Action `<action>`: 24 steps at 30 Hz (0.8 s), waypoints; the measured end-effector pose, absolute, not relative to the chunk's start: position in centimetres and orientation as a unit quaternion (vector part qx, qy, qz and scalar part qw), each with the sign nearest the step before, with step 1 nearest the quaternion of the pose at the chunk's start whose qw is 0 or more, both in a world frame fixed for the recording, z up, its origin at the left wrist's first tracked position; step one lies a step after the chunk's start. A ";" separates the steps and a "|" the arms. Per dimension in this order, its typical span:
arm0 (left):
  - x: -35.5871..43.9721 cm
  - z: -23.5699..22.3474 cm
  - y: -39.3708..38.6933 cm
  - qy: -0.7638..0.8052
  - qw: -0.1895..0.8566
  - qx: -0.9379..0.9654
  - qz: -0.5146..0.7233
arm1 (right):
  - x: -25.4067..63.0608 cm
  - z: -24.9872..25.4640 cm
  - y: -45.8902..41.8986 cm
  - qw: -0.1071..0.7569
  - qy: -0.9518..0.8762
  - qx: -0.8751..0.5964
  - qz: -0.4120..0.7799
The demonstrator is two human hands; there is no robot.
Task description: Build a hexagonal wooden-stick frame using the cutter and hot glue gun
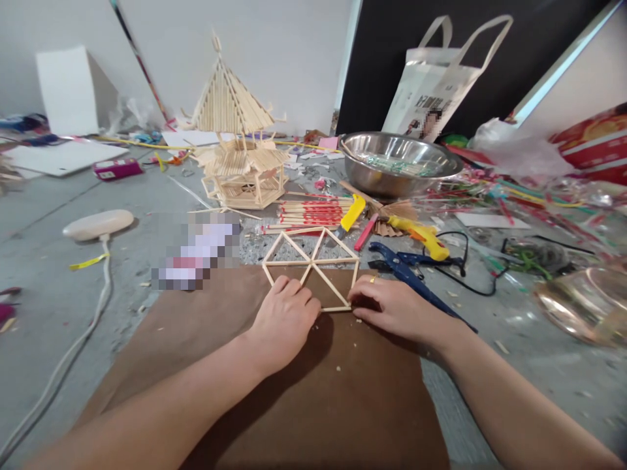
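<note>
A hexagonal frame of thin wooden sticks (333, 286), with crossing spokes, lies partly on a brown sheet (337, 405). My left hand (284, 320) is closed at the frame's near left corner, its fingers curled down over the sticks and hiding that corner. At the near right corner my right hand (392, 307), with a ring on one finger, pinches the frame where a spoke meets the rim. Behind it stands a small pavilion model (240, 156) built from similar sticks, with a pointed roof.
Bundled sticks in red wrapping (313, 212) lie beyond the frame. To the right are a yellow-handled cutter (353, 212), a yellow glue gun (424, 236), blue pliers (411, 271) and a steel basin (396, 173). A white corded device (98, 225) rests at left.
</note>
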State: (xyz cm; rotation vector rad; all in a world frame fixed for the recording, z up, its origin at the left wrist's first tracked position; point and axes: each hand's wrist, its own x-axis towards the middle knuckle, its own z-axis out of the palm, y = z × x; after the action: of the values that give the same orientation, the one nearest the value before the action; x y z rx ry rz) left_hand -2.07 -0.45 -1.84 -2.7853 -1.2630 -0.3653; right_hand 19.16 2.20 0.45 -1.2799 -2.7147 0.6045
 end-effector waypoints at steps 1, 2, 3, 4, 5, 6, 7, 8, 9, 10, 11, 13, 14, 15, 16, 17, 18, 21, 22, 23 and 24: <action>-2.1 -1.8 -0.5 -0.410 0.030 -0.904 -0.120 | 19.1 0.4 2.2 0.038 -0.886 -0.417 0.202; -2.0 -1.8 -0.5 -0.411 0.029 -0.903 -0.121 | 19.0 0.4 2.2 0.037 -0.886 -0.416 0.204; -2.0 -1.8 -0.5 -0.411 0.029 -0.903 -0.122 | 19.0 0.4 2.1 0.036 -0.886 -0.416 0.203; -2.0 -1.9 -0.5 -0.412 0.029 -0.902 -0.123 | 18.9 0.3 2.1 0.036 -0.886 -0.416 0.199; -2.0 -1.9 -0.5 -0.412 0.029 -0.902 -0.124 | 18.8 0.3 2.1 0.036 -0.887 -0.417 0.193; -2.1 -1.9 -0.5 -0.413 0.028 -0.902 -0.123 | 18.8 0.2 2.1 0.035 -0.889 -0.418 0.186; -2.1 -1.9 -0.5 -0.414 0.028 -0.902 -0.122 | 18.8 0.2 2.0 0.035 -0.890 -0.417 0.180; -2.1 -1.9 -0.5 -0.414 0.028 -0.902 -0.121 | 18.7 0.2 2.0 0.034 -0.892 -0.416 0.175; -2.1 -1.9 -0.4 -0.415 0.028 -0.902 -0.119 | 18.7 0.2 2.0 0.033 -0.894 -0.415 0.169; -2.1 -1.9 -0.4 -0.416 0.027 -0.902 -0.117 | 18.7 0.2 2.0 0.033 -0.895 -0.413 0.164; -2.1 -1.9 -0.4 -0.416 0.026 -0.902 -0.115 | 18.6 0.2 2.0 0.032 -0.897 -0.411 0.159; -2.1 -1.9 -0.4 -0.416 0.025 -0.902 -0.114 | 18.5 0.3 1.9 0.033 -0.900 -0.408 0.148; -2.1 -1.9 -0.4 -0.417 0.025 -0.902 -0.115 | 18.5 0.3 1.8 0.033 -0.902 -0.406 0.142; -2.1 -1.9 -0.5 -0.417 0.025 -0.901 -0.116 | 18.4 0.2 1.8 0.033 -0.905 -0.402 0.136; -2.1 -1.9 -0.5 -0.417 0.025 -0.901 -0.118 | 18.3 0.2 1.7 0.034 -0.908 -0.398 0.130; -2.1 -1.9 -0.5 -0.416 0.026 -0.901 -0.119 | 18.2 0.1 1.6 0.035 -0.910 -0.393 0.125; -2.1 -1.8 -0.5 -0.417 0.027 -0.901 -0.120 | 18.1 0.0 1.6 0.035 -0.913 -0.389 0.120; -2.1 -1.8 -0.5 -0.420 0.028 -0.899 -0.123 | 17.8 -0.3 1.5 0.032 -0.916 -0.385 0.106; -2.1 -1.7 -0.5 -0.422 0.026 -0.898 -0.125 | 17.8 -0.4 1.4 0.030 -0.916 -0.386 0.101; -2.1 -1.7 -0.4 -0.424 0.024 -0.896 -0.127 | 17.8 -0.4 1.4 0.027 -0.916 -0.388 0.096; -2.2 -1.6 -0.4 -0.427 0.022 -0.895 -0.128 | 17.7 -0.4 1.4 0.024 -0.916 -0.389 0.090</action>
State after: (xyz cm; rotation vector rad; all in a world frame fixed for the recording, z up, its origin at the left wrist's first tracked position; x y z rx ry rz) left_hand -2.15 -0.38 -1.62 -2.7723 -1.3216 -0.3979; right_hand 17.74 1.45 -0.41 -1.2042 -2.8355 0.2786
